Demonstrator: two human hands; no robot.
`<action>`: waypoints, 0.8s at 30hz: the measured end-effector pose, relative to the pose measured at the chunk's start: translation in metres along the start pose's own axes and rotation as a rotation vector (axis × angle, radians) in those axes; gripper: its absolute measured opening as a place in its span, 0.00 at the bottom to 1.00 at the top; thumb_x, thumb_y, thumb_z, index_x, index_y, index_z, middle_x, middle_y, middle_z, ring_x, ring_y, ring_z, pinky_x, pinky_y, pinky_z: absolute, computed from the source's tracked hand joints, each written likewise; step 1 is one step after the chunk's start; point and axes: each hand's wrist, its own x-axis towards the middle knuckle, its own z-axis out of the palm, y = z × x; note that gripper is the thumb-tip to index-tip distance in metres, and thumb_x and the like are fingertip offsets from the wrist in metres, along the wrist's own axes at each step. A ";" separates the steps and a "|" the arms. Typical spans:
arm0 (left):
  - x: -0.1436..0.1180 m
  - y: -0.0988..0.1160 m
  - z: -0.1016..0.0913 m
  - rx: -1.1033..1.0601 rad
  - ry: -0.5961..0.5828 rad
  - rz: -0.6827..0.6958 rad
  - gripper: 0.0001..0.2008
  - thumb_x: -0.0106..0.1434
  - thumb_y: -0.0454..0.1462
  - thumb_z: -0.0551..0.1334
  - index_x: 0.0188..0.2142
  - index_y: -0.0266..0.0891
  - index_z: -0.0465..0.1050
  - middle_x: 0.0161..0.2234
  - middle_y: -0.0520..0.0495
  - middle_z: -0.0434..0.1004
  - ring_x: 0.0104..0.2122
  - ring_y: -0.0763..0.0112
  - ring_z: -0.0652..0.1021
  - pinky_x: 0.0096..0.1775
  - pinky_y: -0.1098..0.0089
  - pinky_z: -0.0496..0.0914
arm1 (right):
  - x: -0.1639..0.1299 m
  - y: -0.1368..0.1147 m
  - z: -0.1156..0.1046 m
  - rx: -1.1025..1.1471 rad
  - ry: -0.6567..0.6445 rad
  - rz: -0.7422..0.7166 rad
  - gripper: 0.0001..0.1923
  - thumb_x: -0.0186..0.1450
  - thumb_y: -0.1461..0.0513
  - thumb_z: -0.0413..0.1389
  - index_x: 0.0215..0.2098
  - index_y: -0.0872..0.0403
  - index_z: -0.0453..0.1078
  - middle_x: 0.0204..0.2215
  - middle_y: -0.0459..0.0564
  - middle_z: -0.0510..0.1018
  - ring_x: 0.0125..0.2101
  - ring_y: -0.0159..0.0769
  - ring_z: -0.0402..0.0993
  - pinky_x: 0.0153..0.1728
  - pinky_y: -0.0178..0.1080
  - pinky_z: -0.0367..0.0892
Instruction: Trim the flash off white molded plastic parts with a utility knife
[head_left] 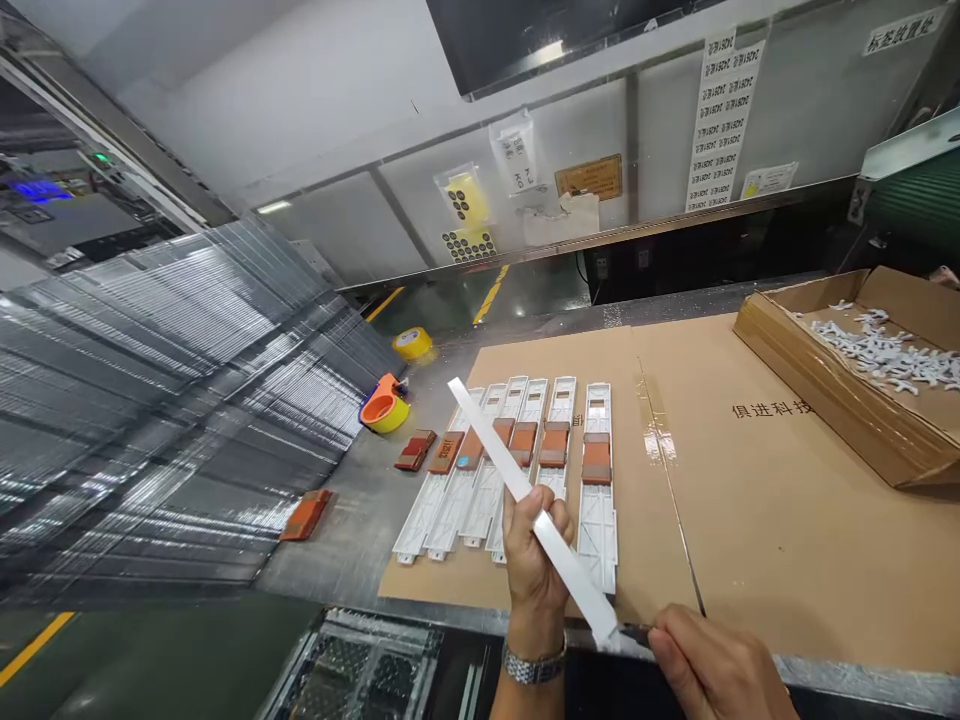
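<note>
My left hand (536, 545), with a metal-band watch at the wrist, is closed round a long white plastic strip (574, 572). The strip slants from upper left to lower right above the table edge. At its lower end my right hand (716, 665) grips a slim dark tool (636, 634), whose tip meets or nearly meets the strip; its kind is hard to make out. Behind the strip several white ribbed plastic parts (598, 540) lie in a row on cardboard. Reddish-brown blocks (596, 460) rest across their middles.
An open cardboard box (847, 400) of small white pieces stands at right on the cardboard sheet (750, 520). Left of the row are loose reddish blocks (306, 515), an orange tape dispenser (384, 404) and a yellow tape roll (413, 344). Shiny ribbed sheeting (165, 400) borders the table.
</note>
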 end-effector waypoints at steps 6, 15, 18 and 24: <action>0.000 -0.001 0.000 0.019 -0.005 0.009 0.24 0.42 0.37 0.72 0.31 0.43 0.57 0.19 0.62 0.56 0.14 0.85 0.57 0.15 0.82 0.50 | 0.004 -0.004 -0.001 -0.041 0.067 -0.051 0.23 0.73 0.57 0.38 0.21 0.51 0.58 0.13 0.40 0.65 0.12 0.24 0.64 0.14 0.28 0.58; -0.001 -0.004 0.000 0.034 -0.015 0.008 0.23 0.44 0.37 0.71 0.33 0.43 0.57 0.20 0.62 0.55 0.14 0.85 0.55 0.15 0.81 0.48 | -0.005 0.001 0.005 -0.010 0.061 0.005 0.21 0.73 0.57 0.40 0.23 0.51 0.58 0.15 0.40 0.64 0.14 0.25 0.63 0.16 0.30 0.56; -0.001 -0.005 0.000 0.043 -0.014 0.014 0.23 0.45 0.36 0.71 0.34 0.43 0.58 0.19 0.62 0.55 0.14 0.84 0.55 0.15 0.81 0.49 | -0.004 0.002 0.002 -0.038 0.025 -0.030 0.20 0.73 0.58 0.40 0.23 0.51 0.59 0.15 0.40 0.65 0.14 0.25 0.65 0.16 0.30 0.57; -0.001 -0.005 0.000 0.063 -0.022 0.028 0.22 0.46 0.37 0.70 0.35 0.43 0.59 0.19 0.62 0.54 0.14 0.83 0.56 0.15 0.81 0.50 | 0.002 -0.002 -0.006 -0.101 0.023 -0.059 0.21 0.73 0.58 0.39 0.23 0.51 0.60 0.15 0.40 0.67 0.14 0.25 0.66 0.16 0.30 0.58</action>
